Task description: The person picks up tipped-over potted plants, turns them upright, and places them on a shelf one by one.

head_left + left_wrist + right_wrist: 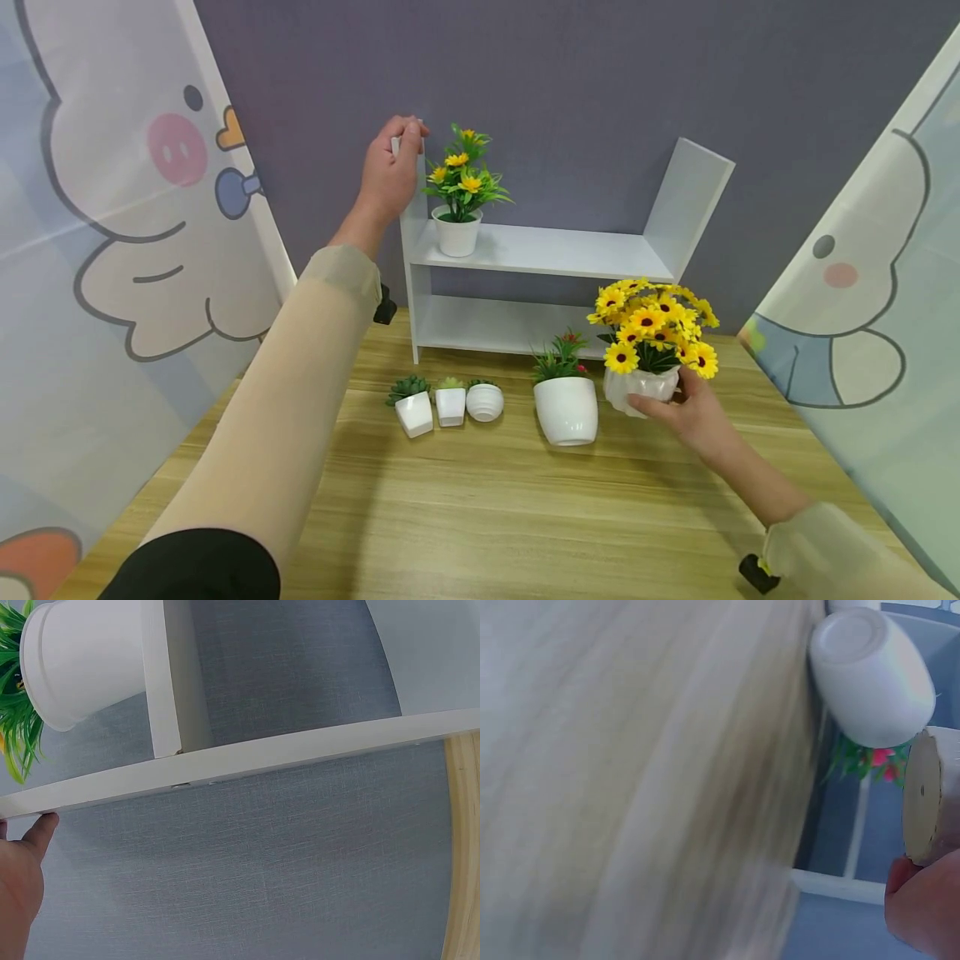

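At upper left, the left arm extends forward; the left hand (392, 169) has its fingers clamped on the top left edge of the shelf (543, 248), a smooth white board unit. At right, the right hand (693, 421) reaches inward, thumb and fingers clamped on the pot (628, 388), which is clear of the wood-grain table (480, 508) before the shelf. Pot axis: near vertical, yellow flowers (648, 321) up, flat round base (922, 802) down. Pot wall: glossy, white, lobed.

Bright, even light from above fills the head view, casting a soft shadow on the bench (480, 508) beside the left sleeve (273, 408); the lower level of the shelf (562, 248) is dimmer. The left wrist view looks cool and crisp, the right wrist view hazy, its wood badly streaked by blur
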A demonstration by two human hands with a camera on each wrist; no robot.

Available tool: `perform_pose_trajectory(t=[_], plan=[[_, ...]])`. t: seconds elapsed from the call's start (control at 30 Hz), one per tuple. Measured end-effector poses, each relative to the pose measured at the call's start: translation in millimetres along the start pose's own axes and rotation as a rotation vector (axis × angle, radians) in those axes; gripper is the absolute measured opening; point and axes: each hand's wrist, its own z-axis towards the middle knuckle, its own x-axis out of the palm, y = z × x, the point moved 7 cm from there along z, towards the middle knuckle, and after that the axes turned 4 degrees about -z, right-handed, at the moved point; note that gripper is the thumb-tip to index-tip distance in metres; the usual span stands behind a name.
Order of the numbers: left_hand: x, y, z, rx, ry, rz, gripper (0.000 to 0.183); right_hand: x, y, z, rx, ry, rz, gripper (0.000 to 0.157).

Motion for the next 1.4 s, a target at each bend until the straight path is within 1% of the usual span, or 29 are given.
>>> perform_pose_trajectory(t=[0.1,0.33,0.43,0.6,0.7,0.8,0.9,1.03,1.17,1.27,1.4], plan=[[0.6,-0.7,0.2,0.009,0.002,-0.003,0.038,-6.8,14.5,-0.2,-0.045,-0.041,-0.012,0.075],[0.0,-0.9,0.9,0.006,0.006,-0.007,0.036,-20.8,47.5,3.4,-0.167,-0.129,-0.038,0.057],[-0.3,-0.6,0.6,0.009,0.003,-0.01,0.037,-22.5,58.7,8.3,-0.16,-0.118,-0.043,0.055],[-0.7,-0.7,-0.3,0.013,-0.007,-0.013,0.038,-23.1,78.2,18.0,-0.121,-0.088,-0.027,0.06],[-0.7,-0.6,-0.5,0.014,-0.01,-0.011,0.037,-24.4,93.9,24.4,-0.138,-0.093,-0.026,0.064],[-0.5,-0.5,-0.2,0.011,-0.008,-0.012,0.038,-26.3,110.0,31.6,-0.158,-0.108,-0.044,0.065],[0.0,-0.5,0.3,0.006,-0.005,-0.016,0.039,-28.5,124.1,39.1,-0.161,-0.126,-0.061,0.066],[0.7,0.1,1.0,0.01,-0.001,-0.019,0.039,-30.0,138.0,49.9,-0.136,-0.15,-0.068,0.07],[1.1,0.4,1.6,0.017,0.001,-0.022,0.038,-28.9,150.8,62.9,-0.127,-0.161,-0.043,0.073],[0.6,0.4,1.5,0.014,-0.001,-0.028,0.038,-26.9,159.7,73.7,-0.126,-0.157,-0.022,0.074],[-0.9,-0.1,1.0,0.011,0.002,-0.037,0.036,-24.1,170.3,89.9,-0.146,-0.157,-0.002,0.076]])
